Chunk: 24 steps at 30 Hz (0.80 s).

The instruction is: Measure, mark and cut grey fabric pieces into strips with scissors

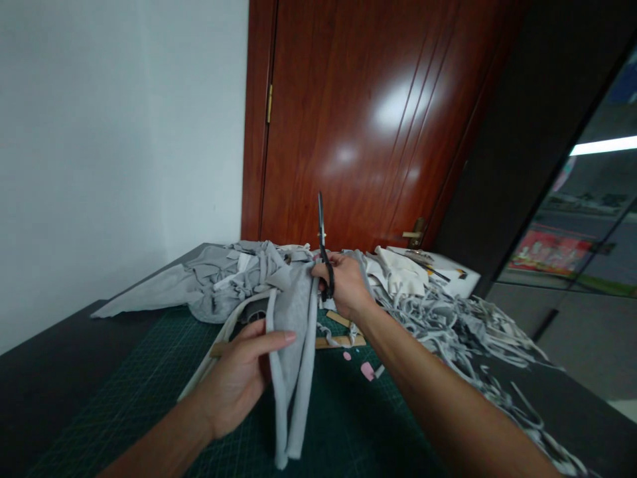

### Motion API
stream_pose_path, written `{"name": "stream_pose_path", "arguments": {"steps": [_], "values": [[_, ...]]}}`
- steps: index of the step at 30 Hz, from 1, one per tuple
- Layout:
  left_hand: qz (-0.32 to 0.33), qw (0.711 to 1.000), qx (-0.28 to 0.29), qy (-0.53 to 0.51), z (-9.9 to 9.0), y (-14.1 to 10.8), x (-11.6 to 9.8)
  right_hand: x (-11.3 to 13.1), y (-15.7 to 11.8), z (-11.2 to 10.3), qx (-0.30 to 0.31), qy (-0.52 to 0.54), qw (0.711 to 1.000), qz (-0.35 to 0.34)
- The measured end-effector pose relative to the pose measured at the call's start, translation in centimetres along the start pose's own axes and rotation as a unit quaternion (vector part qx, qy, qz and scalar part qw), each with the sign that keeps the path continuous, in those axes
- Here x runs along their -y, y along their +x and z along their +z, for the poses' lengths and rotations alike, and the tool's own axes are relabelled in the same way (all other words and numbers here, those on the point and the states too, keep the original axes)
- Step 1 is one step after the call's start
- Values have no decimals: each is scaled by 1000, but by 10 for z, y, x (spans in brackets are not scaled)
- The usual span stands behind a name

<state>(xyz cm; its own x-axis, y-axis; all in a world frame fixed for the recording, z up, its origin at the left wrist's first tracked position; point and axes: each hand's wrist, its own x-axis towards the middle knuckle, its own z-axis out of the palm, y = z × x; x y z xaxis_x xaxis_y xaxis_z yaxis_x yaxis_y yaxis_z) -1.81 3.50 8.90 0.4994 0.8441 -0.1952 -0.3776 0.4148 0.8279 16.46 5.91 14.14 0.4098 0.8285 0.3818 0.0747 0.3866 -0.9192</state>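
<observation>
- Head view, containers: a white box-like item point(460, 279) sits at the far right of the tabletop point(502, 388). Cream cloth point(405, 272) lies against it; its contents cannot be determined.
- Left hand point(236, 372): grip closed on the grey fabric piece point(293, 312), thumb on its face.
- Right hand point(347, 285): grip closed around the handles of the black scissors point(325, 255), blades upward, at the upper end of the grey fabric piece.
- Grey fabric piece: suspended between both hands above the green cutting mat point(348, 411), partly obscuring the mat and the wooden strips point(343, 342).
- Left rear: grey cloth pile point(223, 279), overlapping the mat edge.
- Right side: tangled heap of fabric offcuts point(448, 325).
- Mat surface: pink pieces point(367, 370), near the wooden strips.
- Behind the left hand: dark object point(255, 311), partly hidden, identity unclear.
- Rear: brown door point(343, 119), beyond the tabletop.
</observation>
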Motion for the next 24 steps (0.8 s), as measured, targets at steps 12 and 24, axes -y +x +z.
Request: {"name": "stream_pose_path", "arguments": {"steps": [12, 24], "values": [[65, 995, -71, -28, -2, 11, 1, -37, -41, -42, -4, -69, 997, 33], [114, 989, 82, 50, -1, 5, 14, -55, -99, -39, 13, 12, 991, 132]]}}
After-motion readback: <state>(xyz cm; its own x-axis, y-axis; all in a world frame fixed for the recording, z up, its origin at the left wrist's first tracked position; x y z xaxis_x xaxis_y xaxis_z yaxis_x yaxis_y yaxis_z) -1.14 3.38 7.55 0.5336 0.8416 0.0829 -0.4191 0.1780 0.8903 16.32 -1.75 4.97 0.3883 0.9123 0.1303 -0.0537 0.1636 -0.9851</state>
